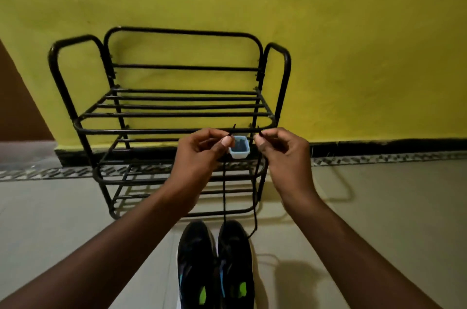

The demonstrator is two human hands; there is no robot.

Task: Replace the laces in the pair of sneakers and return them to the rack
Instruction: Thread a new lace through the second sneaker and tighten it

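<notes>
Your left hand [202,154] and right hand [285,154] each pinch 1 end of the thin black lace [224,195], held up before the black metal-tube rack [171,129]. Both strands hang to the 2 black sneakers [195,258], side by side on the floor [75,220].

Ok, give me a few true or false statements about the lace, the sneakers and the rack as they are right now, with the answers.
1. The left hand and the right hand each pinch one end of the lace. True.
2. The pair is on the top shelf. False: the sneakers stand on the floor in front of the rack.
3. The lace runs down to the right-hand sneaker. True.
4. The small container is red. False: the tub on the rack is pale blue.
</notes>
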